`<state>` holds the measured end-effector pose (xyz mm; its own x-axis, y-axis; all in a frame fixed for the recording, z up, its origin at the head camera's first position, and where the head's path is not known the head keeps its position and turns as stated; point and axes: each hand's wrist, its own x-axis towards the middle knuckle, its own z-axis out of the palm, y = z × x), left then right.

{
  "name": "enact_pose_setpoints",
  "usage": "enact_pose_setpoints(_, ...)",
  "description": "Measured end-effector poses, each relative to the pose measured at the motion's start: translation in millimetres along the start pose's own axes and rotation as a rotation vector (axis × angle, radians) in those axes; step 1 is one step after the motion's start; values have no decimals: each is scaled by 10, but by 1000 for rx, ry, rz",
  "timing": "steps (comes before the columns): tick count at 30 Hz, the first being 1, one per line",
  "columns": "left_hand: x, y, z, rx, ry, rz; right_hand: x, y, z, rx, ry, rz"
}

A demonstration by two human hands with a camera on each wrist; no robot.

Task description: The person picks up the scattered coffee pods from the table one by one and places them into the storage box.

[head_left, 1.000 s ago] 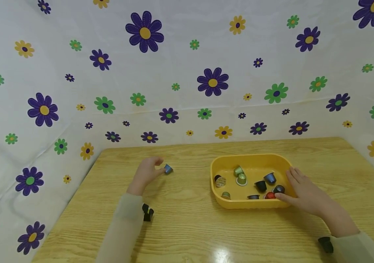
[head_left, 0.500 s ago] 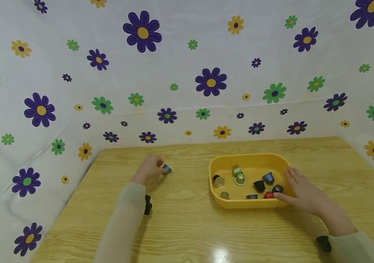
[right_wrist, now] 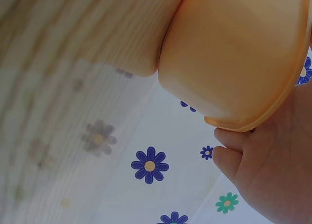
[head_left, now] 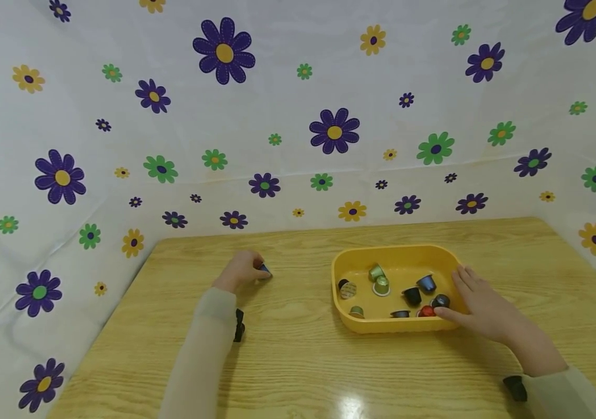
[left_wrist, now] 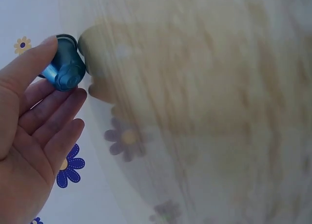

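Note:
In the head view my left hand (head_left: 243, 272) is low over the table's left side, pinching a small blue coffee capsule (head_left: 264, 269) that the fingers partly cover. The left wrist view gives the capsule (left_wrist: 67, 68) as shiny blue, between thumb and index finger, with the other fingers loosely bent below. A yellow plastic tub (head_left: 397, 326) stands right of centre, holding several coffee capsules, among them a light green one (head_left: 381, 284), a black one (head_left: 411, 296) and a red one (head_left: 426, 312). My right hand (head_left: 486, 305) rests with extended fingers on the tub's right rim.
The wooden table (head_left: 298, 372) runs back to a white flower-print cloth (head_left: 287, 105), which also rises at both sides. A dark strap piece (head_left: 239, 326) hangs by the left wrist, and another (head_left: 515, 388) by the right.
My left thumb and fingers have closed further round the blue capsule, covering more of it. The right hand and the tub have stayed in place; the head view has shifted slightly.

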<state>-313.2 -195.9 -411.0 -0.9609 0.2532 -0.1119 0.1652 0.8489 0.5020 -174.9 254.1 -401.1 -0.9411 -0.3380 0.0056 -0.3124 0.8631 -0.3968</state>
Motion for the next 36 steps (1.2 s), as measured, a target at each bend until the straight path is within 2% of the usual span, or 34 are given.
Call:
enact_pose_setpoints(4,20,-8,29,-1,-6,30,-5,6,-2,11,-5,2)
enact_pose_setpoints(13,67,-38,70,19,-24,44,-2,21,7,2,-3,3)
enact_pose_setpoints(25,47,23,73,29,-29,73,-5,-12,-7,5,1,2)
enact_pose_setpoints(30,35,46,62,35,-12,71,-7,-23,-16,0,8,-3)
enact_pose_setpoints(36,6,156,4,32,46,155,-5,-23,-15,-6,13,-9)
